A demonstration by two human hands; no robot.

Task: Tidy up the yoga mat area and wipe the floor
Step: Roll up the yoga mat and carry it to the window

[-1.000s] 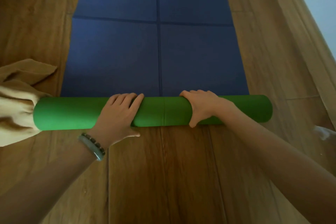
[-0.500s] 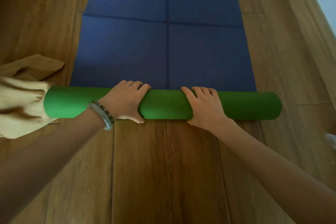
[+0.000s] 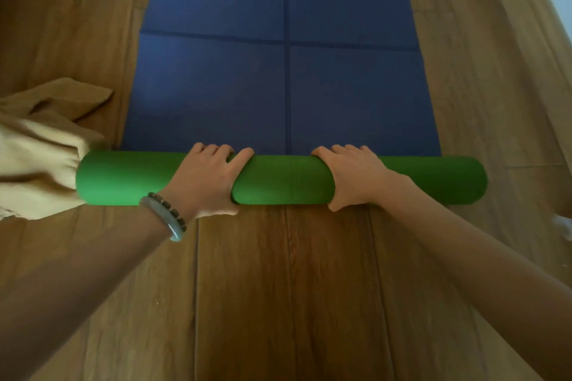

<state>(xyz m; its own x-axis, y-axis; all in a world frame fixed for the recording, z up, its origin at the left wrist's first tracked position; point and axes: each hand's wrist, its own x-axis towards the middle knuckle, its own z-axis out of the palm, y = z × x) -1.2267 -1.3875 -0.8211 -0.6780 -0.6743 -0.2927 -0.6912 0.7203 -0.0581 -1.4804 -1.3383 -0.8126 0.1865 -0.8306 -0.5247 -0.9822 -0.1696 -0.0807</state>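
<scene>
Yoga mat (image 3: 288, 96): partly rolled, lying on wood floor (image 3: 278, 303). Rolled part = green cylinder (image 3: 278, 179) running crosswise, w/ both hands on it. Flat part is blue, extends away beyond the fingertips, crease lines crossing it lengthwise + crosswise.

Left hand (image 3: 207, 179): grip wrapped over top of roll, fingers over far side, thumb down on near side by the floor. Clamped on the roll, left of its middle. Bracelets (image 3: 168, 215) on that wrist, one beaded, one smooth.

Right hand (image 3: 353, 179): same grip, fingers curled over top, thumb on near side, closed on the roll right of middle. Bare stretch of green between the two hands.

Tan cloth (image 3: 40, 158) bunched on floor outboard of left hand, touching roll's left end. Small white thing (image 3: 561, 226) on floor far right of right hand, can't tell what.
</scene>
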